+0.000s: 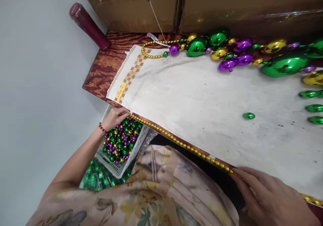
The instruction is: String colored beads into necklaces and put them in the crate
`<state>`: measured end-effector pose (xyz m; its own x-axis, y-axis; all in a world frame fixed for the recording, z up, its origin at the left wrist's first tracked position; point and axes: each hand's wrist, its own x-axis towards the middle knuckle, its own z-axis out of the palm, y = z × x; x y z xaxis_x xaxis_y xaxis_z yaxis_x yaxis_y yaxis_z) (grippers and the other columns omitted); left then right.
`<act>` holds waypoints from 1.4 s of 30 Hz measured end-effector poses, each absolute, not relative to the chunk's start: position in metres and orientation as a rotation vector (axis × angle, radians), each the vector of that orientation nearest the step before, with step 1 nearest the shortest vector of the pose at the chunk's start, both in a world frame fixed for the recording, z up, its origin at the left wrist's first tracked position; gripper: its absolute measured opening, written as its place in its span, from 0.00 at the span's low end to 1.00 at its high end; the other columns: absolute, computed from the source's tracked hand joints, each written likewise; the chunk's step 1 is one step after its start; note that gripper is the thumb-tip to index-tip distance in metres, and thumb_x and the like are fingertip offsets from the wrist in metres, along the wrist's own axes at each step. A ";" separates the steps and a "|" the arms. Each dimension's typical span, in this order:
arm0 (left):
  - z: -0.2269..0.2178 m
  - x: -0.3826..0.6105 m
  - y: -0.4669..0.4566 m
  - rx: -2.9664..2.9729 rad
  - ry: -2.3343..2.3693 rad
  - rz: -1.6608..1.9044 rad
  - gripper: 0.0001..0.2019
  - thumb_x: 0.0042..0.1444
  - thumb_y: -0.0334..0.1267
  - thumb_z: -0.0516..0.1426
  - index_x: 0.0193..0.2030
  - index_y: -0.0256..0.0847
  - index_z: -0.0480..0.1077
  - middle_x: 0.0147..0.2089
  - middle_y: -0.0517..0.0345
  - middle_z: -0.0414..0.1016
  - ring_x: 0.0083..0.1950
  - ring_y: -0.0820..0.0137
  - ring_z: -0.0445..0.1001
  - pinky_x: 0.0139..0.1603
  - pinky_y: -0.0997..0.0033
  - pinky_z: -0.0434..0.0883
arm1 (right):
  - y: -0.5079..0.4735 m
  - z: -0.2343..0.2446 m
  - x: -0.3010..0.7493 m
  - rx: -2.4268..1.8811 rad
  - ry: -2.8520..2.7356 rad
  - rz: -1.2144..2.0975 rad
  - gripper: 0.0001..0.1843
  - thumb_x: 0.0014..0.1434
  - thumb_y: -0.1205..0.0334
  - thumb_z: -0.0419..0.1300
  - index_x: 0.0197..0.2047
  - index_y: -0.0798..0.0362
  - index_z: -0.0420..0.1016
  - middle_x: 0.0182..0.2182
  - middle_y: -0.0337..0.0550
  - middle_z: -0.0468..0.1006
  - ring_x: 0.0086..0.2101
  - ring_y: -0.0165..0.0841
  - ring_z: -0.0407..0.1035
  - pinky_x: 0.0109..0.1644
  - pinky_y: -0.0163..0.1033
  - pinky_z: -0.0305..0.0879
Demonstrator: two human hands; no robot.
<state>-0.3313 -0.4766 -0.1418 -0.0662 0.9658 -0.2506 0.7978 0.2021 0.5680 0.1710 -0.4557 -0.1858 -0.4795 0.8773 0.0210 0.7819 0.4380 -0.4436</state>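
Observation:
A strand of gold beads (pixel 174 138) runs along the near edge of the table, stretched between my hands. At its left end, my left hand (pixel 116 117) is closed in a pinch on the strand's tip. A thin white thread (pixel 157 82) curves over the cloth near those fingers and rises to a small dark point on the cardboard. My right hand (pixel 274 194) is closed over the strand farther right, its fingers curled at the table edge; gold beads show again beyond it. A single green oval bead (pixel 249 116) lies on the white cloth (pixel 186 95).
A garland of green, purple and gold ornaments (pixel 198 46) lies along the back, against cardboard boxes (pixel 141 14). A maroon bottle (pixel 89 27) stands at the table's left corner. Below the edge is a white basket (pixel 114 171) of mixed beads, with bagged green balls (pixel 94 175) beside it.

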 end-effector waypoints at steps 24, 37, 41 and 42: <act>-0.140 -0.333 -0.487 1.602 2.048 0.292 0.13 0.59 0.44 0.59 0.41 0.36 0.76 0.37 0.58 0.82 0.37 0.72 0.75 0.41 0.77 0.70 | -0.465 -0.160 0.117 -1.504 -2.484 0.595 0.09 0.69 0.63 0.55 0.41 0.52 0.77 0.37 0.45 0.80 0.38 0.39 0.67 0.45 0.44 0.54; -0.150 -0.342 -0.489 1.686 2.028 0.441 0.13 0.57 0.46 0.60 0.39 0.38 0.78 0.34 0.58 0.82 0.33 0.71 0.76 0.35 0.76 0.71 | -0.465 -0.159 0.105 -1.600 -2.424 0.572 0.08 0.67 0.57 0.59 0.42 0.49 0.79 0.37 0.43 0.79 0.37 0.39 0.66 0.47 0.46 0.51; -0.148 -0.341 -0.489 1.684 2.020 0.440 0.12 0.58 0.45 0.60 0.39 0.38 0.78 0.35 0.59 0.82 0.34 0.72 0.77 0.37 0.76 0.71 | -0.466 -0.161 0.102 -1.576 -2.402 0.555 0.07 0.67 0.60 0.59 0.40 0.48 0.79 0.35 0.42 0.79 0.37 0.38 0.67 0.46 0.46 0.50; -0.148 -0.340 -0.489 1.683 2.017 0.439 0.11 0.57 0.44 0.60 0.39 0.39 0.78 0.35 0.59 0.83 0.34 0.72 0.77 0.37 0.76 0.71 | -0.467 -0.162 0.102 -1.573 -2.393 0.563 0.07 0.67 0.61 0.59 0.40 0.49 0.79 0.35 0.42 0.80 0.37 0.38 0.67 0.46 0.46 0.50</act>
